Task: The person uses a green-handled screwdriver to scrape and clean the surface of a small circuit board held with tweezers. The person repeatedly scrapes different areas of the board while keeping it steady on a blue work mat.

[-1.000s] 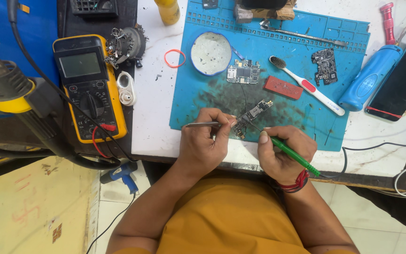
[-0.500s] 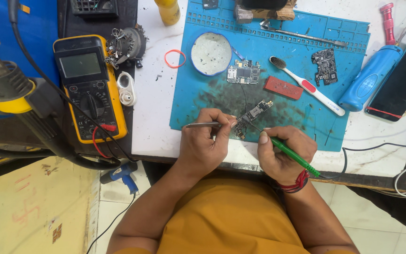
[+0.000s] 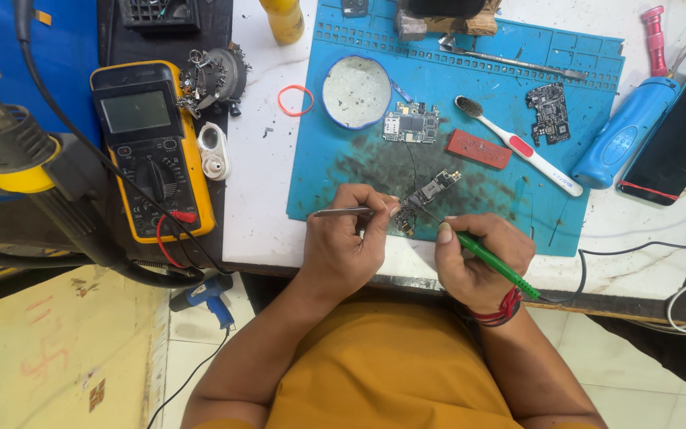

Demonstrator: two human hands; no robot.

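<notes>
At far left we see one yellow multimeter [image 3: 152, 147] parked off the blue mat [image 3: 343, 171]. Our left hand [image 3: 343, 250] pinches tweezers [image 3: 343, 212], grip clamped, steadying the small circuit board [image 3: 429, 193] on the mat. Our right hand [image 3: 482, 258] is closed around one green-handled iron [image 3: 495, 264], tip at that board. We count three boards, one toothbrush [image 3: 510, 143].
</notes>
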